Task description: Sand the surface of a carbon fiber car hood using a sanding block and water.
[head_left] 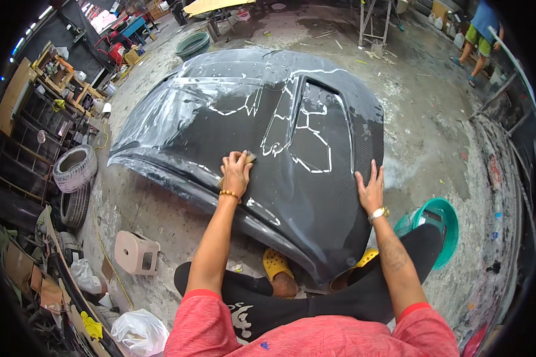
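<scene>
A dark car hood (315, 208) with a woven carbon-fibre look lies in front of me, wet and grey with residue over its far and left parts. White outlines run across its middle and around a recessed vent. My left hand (235, 174) is closed around a tan sanding block (250, 158), pressed to the hood's surface; most of the block is hidden under the fingers. At the hood's right edge my right hand (371, 189) rests with fingers stretched out, holding nothing. A beaded bracelet is on the left wrist, a watch on the right.
A teal basin (452, 229) stands by my right knee. To the left are a beige stool (137, 253), tyres (75, 169) and a white plastic bag (139, 333). A green tub (192, 45) sits beyond the hood. Another person (482, 37) stands at the far right.
</scene>
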Demonstrator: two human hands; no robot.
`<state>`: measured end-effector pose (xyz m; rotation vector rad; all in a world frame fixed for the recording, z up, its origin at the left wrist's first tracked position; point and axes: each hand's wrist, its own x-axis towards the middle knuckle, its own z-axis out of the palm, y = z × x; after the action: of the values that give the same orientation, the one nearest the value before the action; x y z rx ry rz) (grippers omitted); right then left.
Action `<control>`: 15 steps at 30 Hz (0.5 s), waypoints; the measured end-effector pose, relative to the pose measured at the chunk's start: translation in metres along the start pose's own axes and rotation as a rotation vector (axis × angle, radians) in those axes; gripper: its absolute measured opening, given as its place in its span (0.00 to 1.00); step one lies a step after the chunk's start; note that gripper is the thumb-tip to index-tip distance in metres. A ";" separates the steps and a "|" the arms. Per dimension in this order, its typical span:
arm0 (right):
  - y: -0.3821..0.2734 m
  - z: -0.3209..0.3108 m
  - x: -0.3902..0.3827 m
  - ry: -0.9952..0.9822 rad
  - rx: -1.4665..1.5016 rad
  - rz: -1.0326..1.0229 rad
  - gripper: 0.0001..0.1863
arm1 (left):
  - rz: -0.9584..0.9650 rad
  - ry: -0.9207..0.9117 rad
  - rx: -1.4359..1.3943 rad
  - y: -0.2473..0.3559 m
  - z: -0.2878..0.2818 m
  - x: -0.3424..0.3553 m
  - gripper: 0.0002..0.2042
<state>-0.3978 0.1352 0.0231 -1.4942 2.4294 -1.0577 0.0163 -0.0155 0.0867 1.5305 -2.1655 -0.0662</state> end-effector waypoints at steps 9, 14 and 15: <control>-0.032 -0.034 -0.016 -0.024 0.049 0.068 0.39 | -0.019 0.189 0.001 0.004 -0.012 0.045 0.19; -0.035 -0.037 -0.020 -0.006 -0.001 0.062 0.39 | 0.162 0.123 0.013 0.002 -0.022 0.021 0.21; -0.036 -0.039 -0.019 -0.024 -0.002 0.070 0.39 | 0.165 0.165 0.055 0.002 -0.027 0.033 0.20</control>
<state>-0.3776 0.1608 0.0695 -1.4037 2.4475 -1.0179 0.0170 -0.0380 0.1231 1.3302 -2.1675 0.1700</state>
